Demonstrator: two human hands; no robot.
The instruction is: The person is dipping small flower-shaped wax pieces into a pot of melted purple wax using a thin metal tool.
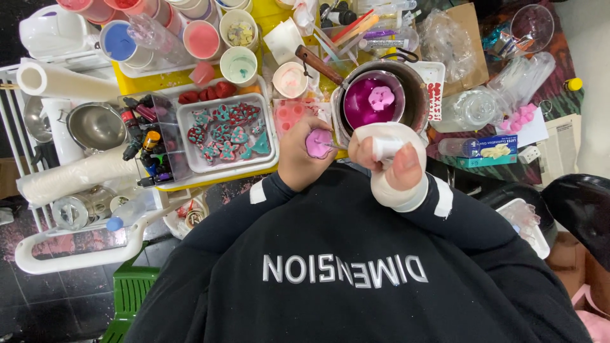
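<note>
Left hand [305, 159] cupped around a small round pink wax piece [318, 142], held just before the metal pot of magenta melted wax [375, 101]. Right hand [397, 162], in a white glove, pinches a thin white tool [384, 149]; its tip appears to touch the piece. Risks: tip slips, gouging the wax; an elbow nudge could tip the pot.

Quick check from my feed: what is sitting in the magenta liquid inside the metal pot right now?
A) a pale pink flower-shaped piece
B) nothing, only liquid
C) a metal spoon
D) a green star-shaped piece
A: a pale pink flower-shaped piece lies on the magenta liquid in the metal pot, just above the left hand and the bandaged right hand.
</note>
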